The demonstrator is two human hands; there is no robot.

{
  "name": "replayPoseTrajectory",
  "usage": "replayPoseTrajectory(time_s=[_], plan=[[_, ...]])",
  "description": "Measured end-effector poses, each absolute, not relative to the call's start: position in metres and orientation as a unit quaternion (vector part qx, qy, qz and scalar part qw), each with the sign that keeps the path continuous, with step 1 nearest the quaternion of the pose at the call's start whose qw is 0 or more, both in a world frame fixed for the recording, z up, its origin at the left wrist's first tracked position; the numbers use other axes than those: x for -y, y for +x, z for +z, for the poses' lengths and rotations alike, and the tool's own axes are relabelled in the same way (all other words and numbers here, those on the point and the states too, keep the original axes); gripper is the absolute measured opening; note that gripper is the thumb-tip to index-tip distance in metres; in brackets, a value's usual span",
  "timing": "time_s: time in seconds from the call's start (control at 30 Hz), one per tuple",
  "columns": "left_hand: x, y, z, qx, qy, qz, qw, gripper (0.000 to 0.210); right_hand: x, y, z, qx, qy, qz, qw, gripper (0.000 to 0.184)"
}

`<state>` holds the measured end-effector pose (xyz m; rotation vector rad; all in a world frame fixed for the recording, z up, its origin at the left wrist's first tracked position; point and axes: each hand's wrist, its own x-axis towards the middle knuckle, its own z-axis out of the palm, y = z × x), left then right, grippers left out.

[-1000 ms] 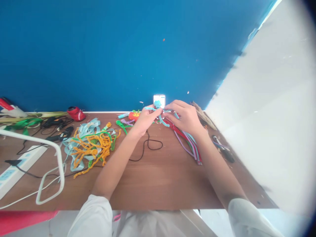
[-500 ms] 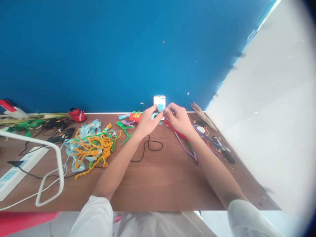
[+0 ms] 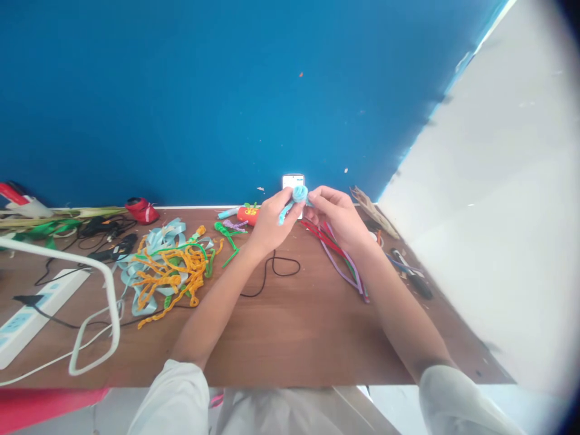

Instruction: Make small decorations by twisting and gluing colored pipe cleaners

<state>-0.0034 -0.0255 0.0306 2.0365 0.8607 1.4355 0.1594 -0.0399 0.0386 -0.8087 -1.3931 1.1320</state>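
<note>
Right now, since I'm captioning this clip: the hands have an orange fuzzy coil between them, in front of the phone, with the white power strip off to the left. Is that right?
Not quite: the fuzzy coil is light blue, not orange, as the head view shows. The phone behind it and the white power strip are as you said.

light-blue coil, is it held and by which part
The left hand holds the light-blue coil at its lower left; whether the right hand grips it too is unclear.
</note>
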Motion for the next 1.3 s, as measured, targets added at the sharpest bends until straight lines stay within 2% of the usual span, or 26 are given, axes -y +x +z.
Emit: replayPoseTrajectory(time_s=[0.1, 0.2, 0.27, 0.37, 0.5, 0.6, 0.67, 0.77, 0.87, 0.93, 1.03, 1.2, 1.3], plan=[[0.024, 0.0, 0.03, -0.311, 0.679, 0.531, 0.401, 0.025, 0.041, 0.168, 0.042, 0.692, -0.372, 0.257, 0.563, 0.025], [0.02, -0.001, 0.03, -0.31, 0.631, 0.508, 0.498, 0.028, 0.041, 0.176, 0.043, 0.783, -0.36, 0.05, 0.505, 0.025], [0.018, -0.002, 0.03, -0.3, 0.621, 0.494, 0.529, 0.029, 0.039, 0.178, 0.042, 0.808, -0.348, -0.033, 0.474, 0.019], [0.017, -0.004, 0.031, -0.286, 0.624, 0.473, 0.553, 0.027, 0.035, 0.178, 0.038, 0.819, -0.34, -0.076, 0.455, 0.014], [0.022, -0.005, 0.031, -0.3, 0.668, 0.462, 0.5, 0.029, 0.033, 0.176, 0.036, 0.822, -0.343, -0.048, 0.453, 0.021], [0.025, -0.006, 0.031, -0.304, 0.733, 0.486, 0.365, 0.023, 0.034, 0.174, 0.038, 0.8, -0.358, 0.034, 0.481, 0.026], [0.025, -0.008, 0.032, -0.299, 0.794, 0.485, 0.21, 0.018, 0.037, 0.172, 0.04, 0.775, -0.367, 0.139, 0.495, 0.03], [0.022, -0.013, 0.032, -0.248, 0.86, 0.445, -0.016, 0.017, 0.041, 0.169, 0.044, 0.696, -0.36, 0.374, 0.496, 0.034], [0.019, -0.018, 0.033, -0.197, 0.882, 0.413, -0.116, 0.019, 0.044, 0.168, 0.047, 0.582, -0.323, 0.595, 0.45, 0.032], [0.019, -0.018, 0.033, -0.194, 0.877, 0.423, -0.116, 0.017, 0.044, 0.167, 0.047, 0.527, -0.299, 0.671, 0.427, 0.03], [0.021, -0.015, 0.033, -0.237, 0.85, 0.47, -0.031, 0.013, 0.042, 0.167, 0.046, 0.514, -0.293, 0.671, 0.447, 0.028], [0.028, -0.006, 0.033, -0.299, 0.802, 0.492, 0.16, 0.019, 0.042, 0.169, 0.044, 0.596, -0.333, 0.55, 0.481, 0.032], [0.03, -0.001, 0.033, -0.304, 0.761, 0.49, 0.296, 0.023, 0.045, 0.17, 0.046, 0.668, -0.38, 0.396, 0.503, 0.036]])
